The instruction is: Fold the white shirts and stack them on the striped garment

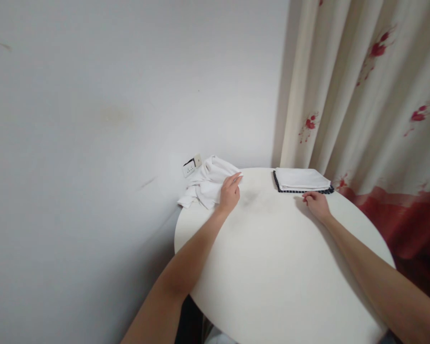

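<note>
My left hand rests at the right edge of a crumpled white cloth, with some fingers stretched out and apart. The cloth lies in a loose heap at the far left of the round table, against the wall. Whether it is a garment I cannot tell. My right hand is by the table surface, fingers curled in and nothing visible in them. Just beyond it lies a neatly folded white cloth, on top of a folded dark checked cloth whose edge shows beneath.
The round white table stands against a pale wall. A wall socket sits behind the crumpled cloth. A cream curtain with red flowers and a red lower band hangs at the right, close to the table's edge.
</note>
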Motion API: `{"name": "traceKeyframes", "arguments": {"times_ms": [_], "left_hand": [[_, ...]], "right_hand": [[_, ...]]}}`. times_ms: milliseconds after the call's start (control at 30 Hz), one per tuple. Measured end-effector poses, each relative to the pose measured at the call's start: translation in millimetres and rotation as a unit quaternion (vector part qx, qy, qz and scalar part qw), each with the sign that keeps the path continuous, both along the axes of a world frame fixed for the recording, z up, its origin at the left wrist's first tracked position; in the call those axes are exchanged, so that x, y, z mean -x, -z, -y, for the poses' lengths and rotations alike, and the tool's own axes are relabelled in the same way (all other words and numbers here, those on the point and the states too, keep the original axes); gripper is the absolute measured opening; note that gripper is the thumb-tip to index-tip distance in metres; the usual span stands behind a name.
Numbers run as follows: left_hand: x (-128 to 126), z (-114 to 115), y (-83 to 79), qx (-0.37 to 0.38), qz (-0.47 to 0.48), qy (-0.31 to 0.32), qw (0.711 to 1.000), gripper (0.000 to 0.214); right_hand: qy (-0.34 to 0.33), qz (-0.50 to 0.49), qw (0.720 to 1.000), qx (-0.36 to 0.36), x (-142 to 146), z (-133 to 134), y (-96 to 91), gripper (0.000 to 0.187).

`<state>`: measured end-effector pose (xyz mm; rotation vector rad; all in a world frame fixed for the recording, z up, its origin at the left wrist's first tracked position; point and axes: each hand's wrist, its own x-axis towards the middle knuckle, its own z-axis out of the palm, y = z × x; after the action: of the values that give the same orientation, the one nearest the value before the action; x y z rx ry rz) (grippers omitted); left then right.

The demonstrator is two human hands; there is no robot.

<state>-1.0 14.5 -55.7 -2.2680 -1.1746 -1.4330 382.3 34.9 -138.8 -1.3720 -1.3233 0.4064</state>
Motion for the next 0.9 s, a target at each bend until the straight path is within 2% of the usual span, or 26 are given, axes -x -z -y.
{"name": "traceKeyframes", "arguments": {"times_ms": [100,167,333,433,567,667,767,900], "left_hand": [[-21,12,1.9,0.049,-0.042,0.043,0.997,0.054],[-32,20,3.0,0.067,-0.061,0.072,0.993,0.053],[-54,30,12.2,0.066,-0.061,0.169,0.981,0.050],[-62,30,22.3,0.079,-0.069,0.217,0.970,0.056],[-66,27,31.9,0.082,-0.073,0.250,0.962,0.059],[-68,29,32.2,0.087,-0.086,0.257,0.959,0.058],[-70,35,29.6,0.106,-0.121,0.235,0.959,0.065],[-74,47,29.4,0.141,-0.193,0.174,0.955,0.105]], "right_hand": [[-0.058,0.055,0.996,-0.034,18,8,-8.3,0.022],[-0.113,0.091,0.987,-0.062,36,17,-15.4,0.029],[-0.250,0.137,0.953,-0.105,86,42,-25.2,0.071],[-0.289,0.151,0.938,-0.120,106,48,-22.9,0.064],[-0.297,0.151,0.936,-0.112,116,51,-20.9,0.042],[-0.284,0.143,0.943,-0.098,117,52,-23.0,0.035],[-0.263,0.126,0.952,-0.095,114,50,-25.3,0.032],[-0.219,0.064,0.968,-0.101,106,43,-29.4,0.033]]}}
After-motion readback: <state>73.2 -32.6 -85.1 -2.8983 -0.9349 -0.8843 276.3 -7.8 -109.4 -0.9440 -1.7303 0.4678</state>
